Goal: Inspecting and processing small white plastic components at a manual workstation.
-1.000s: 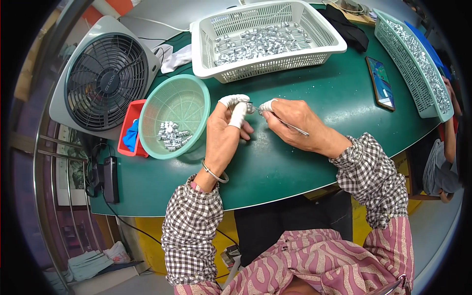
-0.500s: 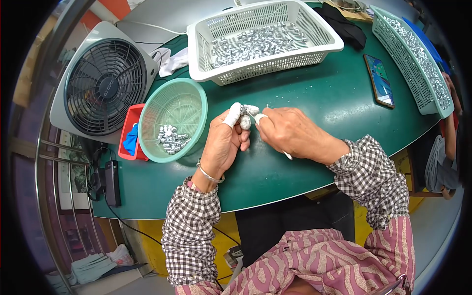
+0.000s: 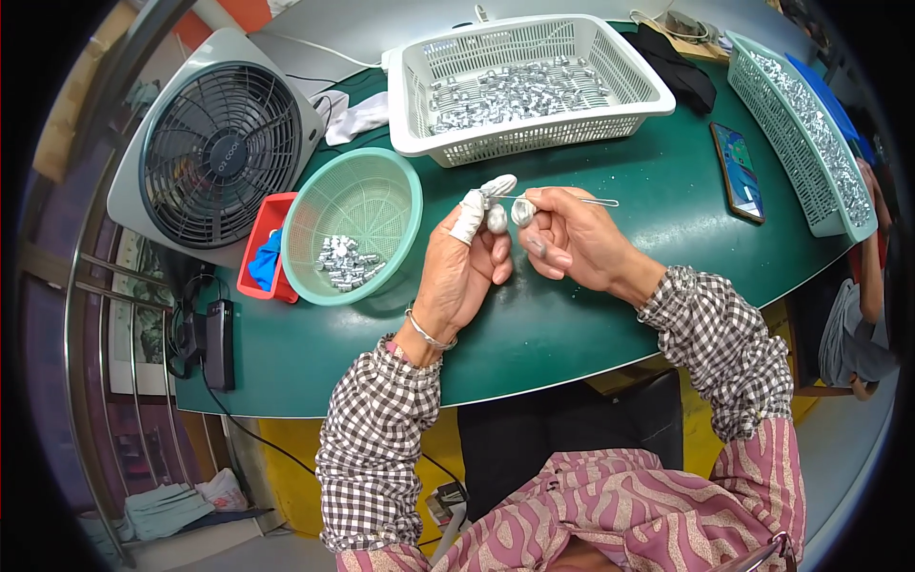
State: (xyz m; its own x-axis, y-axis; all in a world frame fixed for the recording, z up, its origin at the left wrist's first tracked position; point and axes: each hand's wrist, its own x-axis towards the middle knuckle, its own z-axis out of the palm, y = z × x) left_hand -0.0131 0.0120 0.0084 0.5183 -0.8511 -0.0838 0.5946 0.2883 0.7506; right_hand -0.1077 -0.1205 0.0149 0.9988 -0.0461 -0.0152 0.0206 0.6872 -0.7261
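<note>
Green table (image 3: 553, 334) bears three baskets (image 3: 534, 130); right grip (image 3: 583, 243) pinches one wire tool (image 3: 600, 201), left grip (image 3: 462, 272) unclear.

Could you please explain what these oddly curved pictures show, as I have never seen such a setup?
There is no robot: these are a person's own hands, all seen from one wide fisheye camera worn on the head, which bends straight edges. On the dark green tabletop are a white rectangular plastic basket, a round pale-green plastic basket and a long pale-green plastic basket, each holding small silvery metal parts, plus a phone. The right hand holds a thin metal tool with a looped end; the left hand's white-covered fingers hide whatever they may pinch.
</note>
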